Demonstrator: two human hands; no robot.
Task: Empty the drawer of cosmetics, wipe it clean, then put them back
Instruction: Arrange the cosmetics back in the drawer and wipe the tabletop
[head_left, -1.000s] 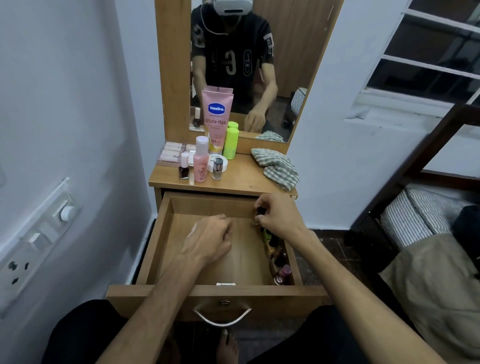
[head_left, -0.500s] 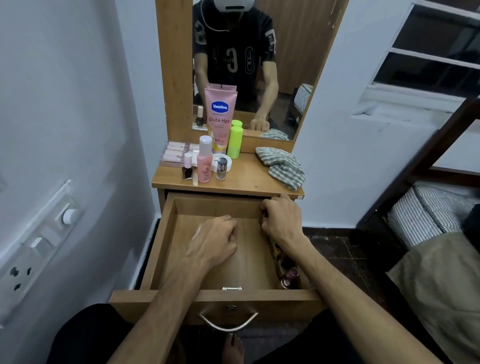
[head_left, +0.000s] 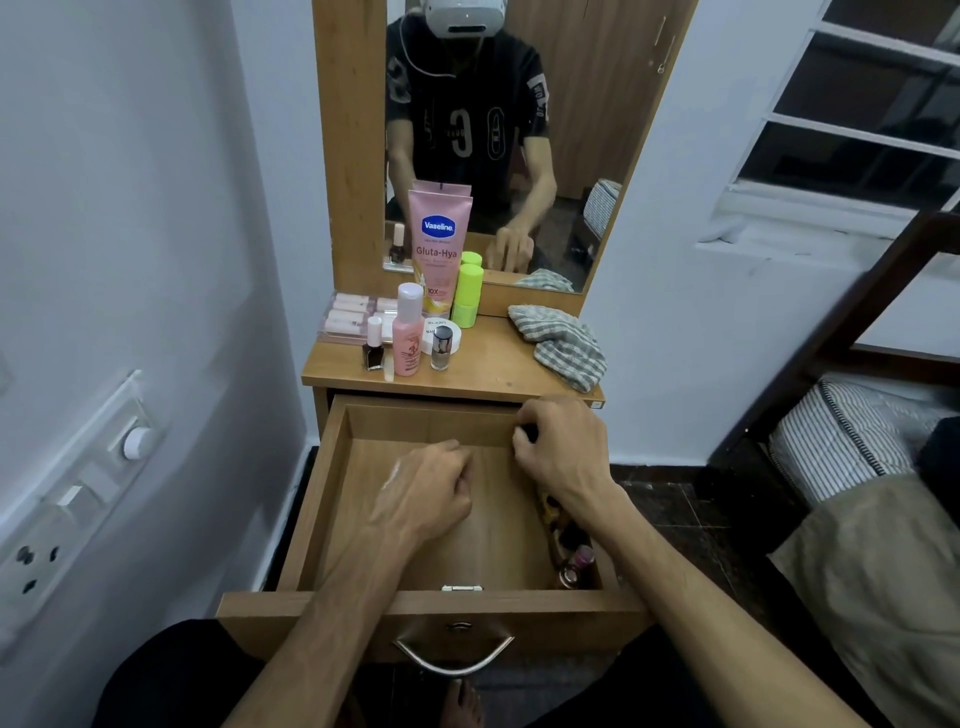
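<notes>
The wooden drawer (head_left: 311, 499) is pulled out, its floor mostly bare. Several small cosmetic bottles (head_left: 569, 551) lie along its right wall. My right hand (head_left: 563, 452) is at the drawer's back right corner and pinches a small dark cosmetic item (head_left: 527, 434), mostly hidden by my fingers. My left hand (head_left: 426, 493) rests on the drawer floor with its fingers curled under; nothing shows in it. A checked cloth (head_left: 561, 343) lies bunched on the dresser top (head_left: 493, 369), on the right.
On the left of the dresser top stand a pink Vaseline tube (head_left: 439, 244), a green bottle (head_left: 466, 296), a pink bottle (head_left: 408, 338), two nail polishes (head_left: 373, 351), a white jar and a pink box. Behind is a mirror (head_left: 571, 130). A wall is at left, a bed at right.
My right hand has lifted from the drawer's right side up to the back right corner with the dark item. My left hand has stayed curled on the drawer floor.
</notes>
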